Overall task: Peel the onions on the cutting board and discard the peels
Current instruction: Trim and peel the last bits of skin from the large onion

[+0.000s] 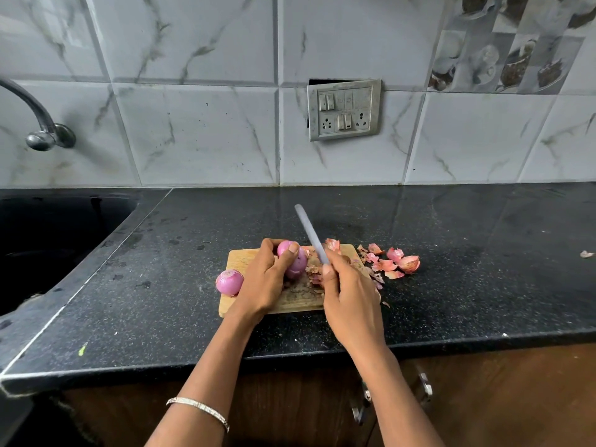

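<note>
A wooden cutting board [240, 258] lies on the black countertop. My left hand [264, 282] grips a purple onion [295, 264] over the board's middle. My right hand [350, 296] holds a knife [309, 232] whose grey end points up and away toward the wall; the part inside my fist is hidden. A second peeled purple onion [229, 282] sits at the board's left edge. Loose pinkish peels [395, 261] lie on the counter just right of the board, and small scraps [312, 274] lie on the board between my hands.
A black sink [48, 240] is sunk into the counter at the left, with a tap [42, 124] on the wall above it. A switch and socket plate [343, 109] hangs on the tiled wall. One stray peel [586, 254] lies at the far right. Cabinet handles [425, 383] sit below the counter edge.
</note>
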Demonstrator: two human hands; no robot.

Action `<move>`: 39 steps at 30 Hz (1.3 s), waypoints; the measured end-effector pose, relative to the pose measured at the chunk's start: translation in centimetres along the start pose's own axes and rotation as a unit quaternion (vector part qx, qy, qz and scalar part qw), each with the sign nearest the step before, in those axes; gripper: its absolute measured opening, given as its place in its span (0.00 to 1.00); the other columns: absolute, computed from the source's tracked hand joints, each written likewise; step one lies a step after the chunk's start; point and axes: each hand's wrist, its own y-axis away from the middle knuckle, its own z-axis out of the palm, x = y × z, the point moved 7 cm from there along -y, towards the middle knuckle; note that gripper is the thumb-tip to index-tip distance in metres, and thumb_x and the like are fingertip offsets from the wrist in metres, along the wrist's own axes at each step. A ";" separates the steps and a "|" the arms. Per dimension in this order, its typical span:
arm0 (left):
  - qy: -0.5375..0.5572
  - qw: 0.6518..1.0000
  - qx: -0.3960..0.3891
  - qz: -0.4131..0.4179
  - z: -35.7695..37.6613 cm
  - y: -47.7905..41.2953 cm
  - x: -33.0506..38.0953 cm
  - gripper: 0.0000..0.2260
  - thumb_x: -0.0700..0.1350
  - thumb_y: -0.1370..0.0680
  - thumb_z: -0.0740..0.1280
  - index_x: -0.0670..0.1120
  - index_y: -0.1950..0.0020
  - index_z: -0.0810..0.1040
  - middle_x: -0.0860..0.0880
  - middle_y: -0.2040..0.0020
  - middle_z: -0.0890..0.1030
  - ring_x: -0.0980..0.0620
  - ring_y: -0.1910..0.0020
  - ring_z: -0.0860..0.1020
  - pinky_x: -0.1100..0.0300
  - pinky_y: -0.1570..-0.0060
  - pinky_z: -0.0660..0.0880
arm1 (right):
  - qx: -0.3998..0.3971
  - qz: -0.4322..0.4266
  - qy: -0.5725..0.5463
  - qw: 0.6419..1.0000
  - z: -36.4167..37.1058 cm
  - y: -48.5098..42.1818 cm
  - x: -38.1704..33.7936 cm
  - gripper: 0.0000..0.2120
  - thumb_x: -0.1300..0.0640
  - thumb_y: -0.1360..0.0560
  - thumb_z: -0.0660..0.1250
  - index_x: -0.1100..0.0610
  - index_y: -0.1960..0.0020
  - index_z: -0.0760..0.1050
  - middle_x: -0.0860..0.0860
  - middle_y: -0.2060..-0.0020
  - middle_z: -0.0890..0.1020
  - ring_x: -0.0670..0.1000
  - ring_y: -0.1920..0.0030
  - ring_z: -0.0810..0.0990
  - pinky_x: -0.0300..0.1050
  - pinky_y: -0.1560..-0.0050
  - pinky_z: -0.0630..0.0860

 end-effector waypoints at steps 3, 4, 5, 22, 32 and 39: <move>-0.016 1.000 0.012 0.011 0.0 0.1 0.3 0.16 0.61 0.19 0.63 0.49 0.44 0.76 0.52 0.47 0.82 0.56 0.51 0.80 0.54 0.45 0.78 | -0.006 -0.010 0.015 1.000 0.0 1.1 -0.8 0.19 0.54 0.15 0.57 0.47 0.25 0.71 0.47 0.44 0.83 0.51 0.44 0.80 0.46 0.50 0.75; -0.026 0.999 0.017 0.018 0.0 0.1 0.5 0.15 0.60 0.18 0.63 0.48 0.44 0.76 0.52 0.47 0.82 0.57 0.50 0.80 0.56 0.46 0.77 | -0.006 -0.010 0.018 1.000 0.0 1.3 -1.0 0.20 0.54 0.15 0.57 0.47 0.25 0.71 0.48 0.47 0.84 0.52 0.46 0.80 0.46 0.51 0.75; -0.037 0.999 0.022 0.023 0.1 0.0 0.6 0.14 0.59 0.17 0.62 0.48 0.45 0.76 0.52 0.47 0.82 0.58 0.51 0.79 0.58 0.48 0.74 | -0.007 -0.010 0.024 1.000 -0.1 1.5 -1.1 0.20 0.54 0.15 0.57 0.46 0.24 0.70 0.48 0.49 0.84 0.52 0.48 0.80 0.45 0.53 0.74; -0.037 0.998 0.016 0.039 0.4 -0.3 0.3 0.18 0.64 0.23 0.64 0.50 0.48 0.76 0.49 0.52 0.83 0.54 0.58 0.78 0.53 0.55 0.75 | -0.065 0.036 0.122 0.990 -0.7 1.6 -3.9 0.26 0.58 0.16 0.57 0.45 0.20 0.61 0.51 0.38 0.80 0.56 0.40 0.80 0.49 0.49 0.78; -0.066 0.995 0.016 0.073 0.7 0.0 0.6 0.16 0.63 0.25 0.65 0.52 0.47 0.77 0.53 0.50 0.82 0.52 0.52 0.78 0.50 0.49 0.76 | -0.074 0.049 0.163 0.983 -1.9 3.2 -4.2 0.28 0.57 0.17 0.59 0.46 0.19 0.58 0.51 0.34 0.78 0.55 0.37 0.80 0.49 0.46 0.79; 0.001 0.998 -0.021 0.055 0.6 0.0 -0.1 0.15 0.62 0.29 0.73 0.57 0.49 0.76 0.47 0.56 0.83 0.43 0.57 0.79 0.44 0.58 0.75 | -0.116 0.073 0.184 0.973 -2.2 1.3 -4.7 0.14 0.59 0.18 0.60 0.54 0.33 0.72 0.55 0.44 0.81 0.59 0.43 0.81 0.48 0.57 0.69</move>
